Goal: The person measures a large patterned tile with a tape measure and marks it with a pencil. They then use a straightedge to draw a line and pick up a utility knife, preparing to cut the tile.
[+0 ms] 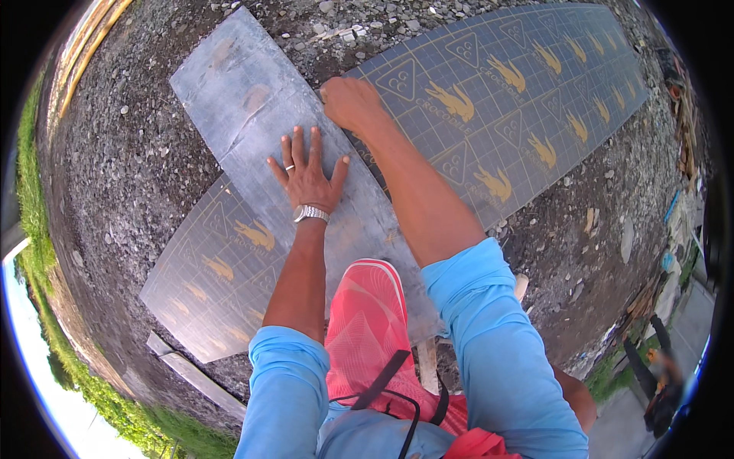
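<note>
My left hand lies flat with fingers spread on a long, weathered grey board. A ring and a silver wristwatch are on that hand and wrist. My right hand is closed in a fist at the board's right edge; whatever it may hold is hidden under the fingers. The grey board lies diagonally across a dark sheet printed with a grid and yellow animal figures. That sheet shows on both sides of the board. A pink shoe rests over the board's near part.
Gravelly ground surrounds the sheets. A narrow wood strip lies at the lower left, yellowish poles at the upper left. Grass borders the left. Scrap wood and a blurred person are at the right.
</note>
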A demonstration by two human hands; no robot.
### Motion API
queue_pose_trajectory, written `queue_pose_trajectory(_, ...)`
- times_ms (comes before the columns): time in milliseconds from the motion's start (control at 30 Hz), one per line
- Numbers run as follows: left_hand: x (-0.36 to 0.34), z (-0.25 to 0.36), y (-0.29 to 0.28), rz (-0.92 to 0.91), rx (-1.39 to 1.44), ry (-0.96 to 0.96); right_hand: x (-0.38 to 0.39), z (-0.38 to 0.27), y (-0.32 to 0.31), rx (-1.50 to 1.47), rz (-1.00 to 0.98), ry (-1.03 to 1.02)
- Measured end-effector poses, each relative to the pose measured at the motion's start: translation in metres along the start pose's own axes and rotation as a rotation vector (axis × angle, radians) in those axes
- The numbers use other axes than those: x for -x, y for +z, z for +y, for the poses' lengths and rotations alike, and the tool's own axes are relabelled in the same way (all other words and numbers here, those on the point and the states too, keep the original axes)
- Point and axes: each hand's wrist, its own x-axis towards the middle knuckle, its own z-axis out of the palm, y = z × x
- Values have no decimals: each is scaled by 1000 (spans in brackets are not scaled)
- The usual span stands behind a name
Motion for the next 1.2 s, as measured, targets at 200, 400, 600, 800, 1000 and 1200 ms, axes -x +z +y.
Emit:
queue_pose_trajectory(200,0,-1,1,19,-10,14,161,45,-5,-54,-85,32)
queue_pose_trajectory(400,1,0,8,49,-4,23,288,90,-56,31,-537,248)
queue_pose_trajectory(600,0,1,6,61,-34,27,153,64,-41,-322,-79,249)
queue_pose_trajectory(800,-3,4,3,33,-38,13,26,22,5,-337,120,164)
queue_pose_trajectory(1000,-1,2,4,25,-18,3,-13,11,14,-190,83,31)
queue_pose_trajectory(1200,1,2,4,29,-24,10,20,15,-1,29,-50,-63)
